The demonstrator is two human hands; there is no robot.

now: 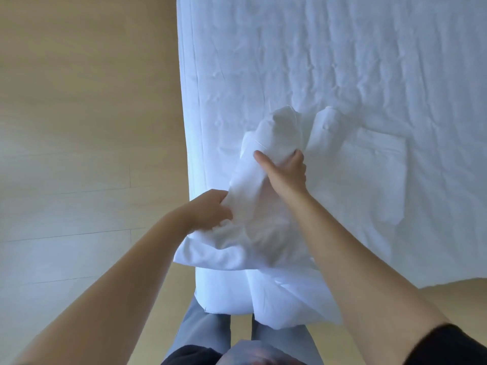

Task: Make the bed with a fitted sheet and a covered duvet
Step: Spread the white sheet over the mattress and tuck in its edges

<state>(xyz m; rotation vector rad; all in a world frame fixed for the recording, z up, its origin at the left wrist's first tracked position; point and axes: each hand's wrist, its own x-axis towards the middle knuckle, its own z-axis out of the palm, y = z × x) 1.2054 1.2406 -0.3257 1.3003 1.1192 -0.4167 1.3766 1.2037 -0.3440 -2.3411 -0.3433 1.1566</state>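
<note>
A bed point(329, 61) covered in wrinkled white fabric fills the upper right. At its near left corner I hold up a bunched white duvet cover point(253, 206). My right hand point(286, 172) grips the bunch near its top, thumb to the left and fingers wrapped round the right side. My left hand point(210, 210) grasps the same cloth lower down at its left edge. The lower folds of the cover hang over the bed's front corner. A flat folded flap of white cloth point(376, 167) lies on the bed just right of my hands.
Light wooden floor point(79, 127) runs along the left side of the bed and shows again at the lower right. My legs in grey trousers point(200, 330) stand against the bed's front corner.
</note>
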